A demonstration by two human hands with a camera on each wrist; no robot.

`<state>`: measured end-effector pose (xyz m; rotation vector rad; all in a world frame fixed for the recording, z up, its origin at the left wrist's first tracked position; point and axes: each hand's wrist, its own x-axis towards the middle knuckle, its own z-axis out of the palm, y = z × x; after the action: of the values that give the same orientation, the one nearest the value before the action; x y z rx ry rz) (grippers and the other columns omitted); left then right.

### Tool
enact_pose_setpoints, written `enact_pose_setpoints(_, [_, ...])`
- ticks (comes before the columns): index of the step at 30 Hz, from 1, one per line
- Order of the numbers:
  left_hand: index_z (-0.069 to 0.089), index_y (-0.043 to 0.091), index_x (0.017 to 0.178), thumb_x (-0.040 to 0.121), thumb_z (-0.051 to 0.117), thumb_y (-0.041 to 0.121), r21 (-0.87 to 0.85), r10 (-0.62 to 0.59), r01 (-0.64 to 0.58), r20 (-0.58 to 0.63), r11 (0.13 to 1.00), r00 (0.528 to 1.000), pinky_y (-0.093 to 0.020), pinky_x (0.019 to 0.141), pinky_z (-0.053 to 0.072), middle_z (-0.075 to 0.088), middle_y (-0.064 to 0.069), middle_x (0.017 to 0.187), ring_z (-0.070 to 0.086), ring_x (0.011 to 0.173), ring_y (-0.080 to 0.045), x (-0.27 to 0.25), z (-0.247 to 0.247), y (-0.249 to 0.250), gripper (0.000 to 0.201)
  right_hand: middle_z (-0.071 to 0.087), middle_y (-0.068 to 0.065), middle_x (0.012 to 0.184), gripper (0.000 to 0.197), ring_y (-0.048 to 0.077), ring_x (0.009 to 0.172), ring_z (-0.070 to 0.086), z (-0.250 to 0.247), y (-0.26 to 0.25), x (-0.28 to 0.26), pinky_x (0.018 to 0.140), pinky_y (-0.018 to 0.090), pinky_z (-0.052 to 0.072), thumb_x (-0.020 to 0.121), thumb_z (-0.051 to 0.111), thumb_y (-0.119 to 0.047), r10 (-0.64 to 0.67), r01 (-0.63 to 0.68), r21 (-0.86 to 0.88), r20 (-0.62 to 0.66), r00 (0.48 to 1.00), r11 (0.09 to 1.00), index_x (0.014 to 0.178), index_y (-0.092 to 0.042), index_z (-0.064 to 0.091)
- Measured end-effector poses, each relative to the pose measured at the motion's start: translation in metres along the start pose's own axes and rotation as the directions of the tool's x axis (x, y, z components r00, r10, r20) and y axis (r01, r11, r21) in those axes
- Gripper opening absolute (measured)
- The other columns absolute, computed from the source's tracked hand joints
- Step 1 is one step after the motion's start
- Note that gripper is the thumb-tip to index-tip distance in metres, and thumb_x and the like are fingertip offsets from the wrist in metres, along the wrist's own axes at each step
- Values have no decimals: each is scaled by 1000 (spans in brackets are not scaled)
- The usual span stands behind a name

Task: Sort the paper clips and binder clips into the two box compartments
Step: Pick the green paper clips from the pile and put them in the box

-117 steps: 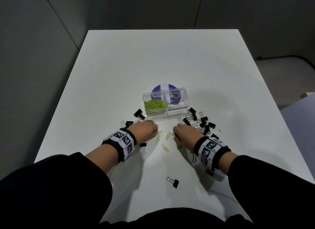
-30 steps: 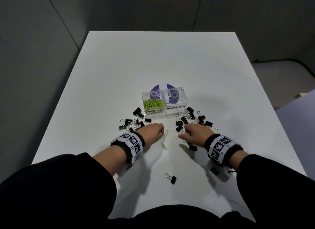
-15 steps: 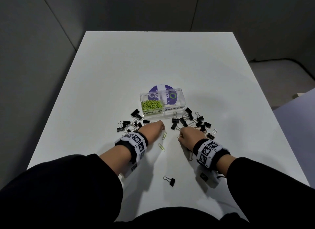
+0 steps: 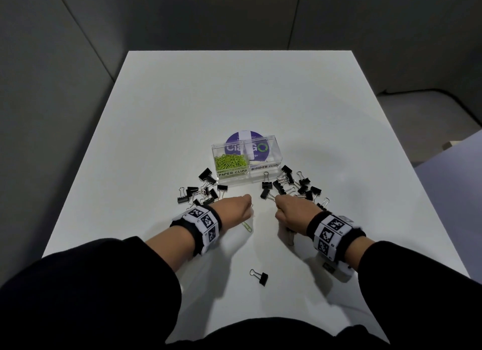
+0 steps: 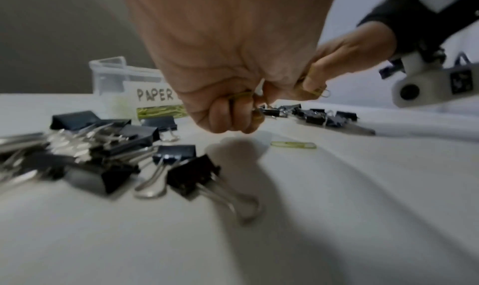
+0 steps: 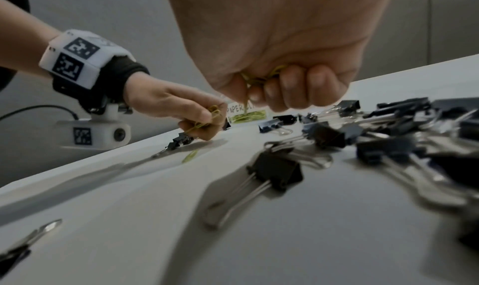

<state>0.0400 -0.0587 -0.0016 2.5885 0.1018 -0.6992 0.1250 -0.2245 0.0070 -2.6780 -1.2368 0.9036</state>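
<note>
A clear two-compartment box (image 4: 276, 151) stands mid-table; its left half, labelled PAPER CLIPS, holds a heap of green paper clips (image 4: 230, 160), and the right half, labelled BINDER CLIPS, looks bare. My left hand (image 4: 238, 210) hovers just above the table with its fingers curled round green paper clips (image 5: 242, 95). My right hand (image 4: 288, 210) likewise grips a bunch of green paper clips (image 6: 261, 78). One green paper clip (image 4: 247, 226) lies on the table beside my left hand. Black binder clips lie in a left pile (image 4: 200, 190) and a right pile (image 4: 294, 185).
A lone black binder clip (image 4: 260, 277) lies near the table's front edge. Another binder clip (image 4: 290, 236) lies partly under my right wrist. The white table (image 4: 240, 94) stretches bare behind the box. Dark grey walls surround it.
Several loose green paper clips between my hands have gone from the table into both fists; one is left. The hands barely shifted in the last half second.
</note>
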Motion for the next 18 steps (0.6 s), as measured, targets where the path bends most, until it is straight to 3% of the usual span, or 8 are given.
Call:
enact_pose_setpoints(2, [41, 5, 99, 98, 34, 20, -69, 12, -12, 0, 998, 1000, -29, 64, 30, 52, -16, 84, 43, 71, -24, -6, 0, -5, 17, 42, 4, 80, 11, 23, 75, 40, -5, 3, -4, 66, 32, 30, 90, 39, -17, -16, 16, 0, -4, 1000, 1000, 81, -11, 34])
enact_pose_setpoints(4, [40, 8, 99, 99, 35, 19, -123, 2, -3, -8, 992, 1000, -27, 64, 30, 52, -12, 83, 45, 72, -24, -10, 0, -7, 12, 37, 0, 67, 14, 24, 72, 39, -8, 5, -6, 64, 31, 28, 88, 40, -16, -11, 12, 24, -23, 1000, 1000, 76, -12, 33])
enact_pose_setpoints(7, [45, 6, 118, 99, 34, 15, -175, -30, 28, -8, 984, 1000, -25, 69, 35, 63, -15, 100, 57, 90, -30, -14, -2, -10, 24, 33, -3, 59, 28, 24, 68, 39, -9, 3, -9, 61, 30, 27, 85, 43, -12, 15, -9, 124, -45, 999, 992, 64, -20, 28])
enact_pose_setpoints(9, [46, 8, 123, 99, 34, 13, -174, -47, 43, -18, 984, 999, -24, 74, 35, 63, -14, 112, 58, 100, -29, -17, -4, -11, 28, 37, 0, 59, 19, 24, 67, 40, -8, -2, -10, 60, 29, 28, 84, 46, -11, 23, -13, 197, -49, 999, 980, 70, -14, 35])
enact_pose_setpoints(11, [49, 8, 122, 97, 33, 9, -178, -58, 55, -12, 982, 998, -22, 75, 32, 61, -12, 117, 55, 103, -25, -21, -7, -14, 29, 43, 3, 65, 12, 23, 69, 42, -3, -11, -9, 58, 28, 29, 84, 49, -12, 10, -8, 223, -8, 1000, 975, 79, -11, 38])
enact_pose_setpoints(12, [51, 8, 117, 97, 33, 8, -181, -55, 53, -6, 982, 998, -22, 74, 32, 61, -12, 115, 54, 97, -24, -24, -7, -16, 27, 46, 4, 69, 10, 22, 71, 43, 0, -16, -7, 56, 28, 29, 85, 49, -13, -1, -4, 228, 21, 1000, 974, 82, -11, 39])
enact_pose_setpoints(15, [50, 10, 93, 97, 35, 16, -172, -73, 68, -22, 983, 997, -27, 69, 32, 59, -16, 95, 46, 80, -21, -32, -7, -25, 17, 59, 14, 91, 11, 26, 81, 51, 8, -30, -1, 65, 27, 33, 90, 46, -16, -4, -15, 257, 72, 997, 966, 100, -11, 48])
enact_pose_setpoints(18, [46, 10, 80, 99, 32, 34, -130, -97, 90, -49, 988, 994, -30, 68, 36, 52, -7, 77, 47, 73, -22, -40, -10, -37, 34, 63, 14, 103, 17, 30, 94, 57, 14, -38, 6, 71, 31, 36, 92, 44, -17, 20, -41, 279, 77, 997, 959, 106, -10, 52])
